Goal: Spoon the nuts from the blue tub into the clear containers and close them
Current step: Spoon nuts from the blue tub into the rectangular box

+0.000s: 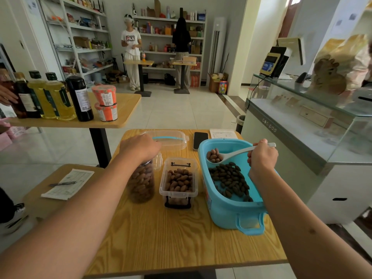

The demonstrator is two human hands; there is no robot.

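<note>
A: Since the right hand grips that loaded spoon over the blue tub, right side, tips?
B: Nuts roll; keep level. Left hand grips the jar.

Right hand grips white spoon, loaded with nuts, over blue tub. Left hand grips top of full clear jar. Open rectangular container between, partly filled.

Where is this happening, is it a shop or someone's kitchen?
Most likely a small shop: stocked goods shelves line the walls, a checkout terminal stands on a glass display counter, and bottles of oil sit on a table.
</note>
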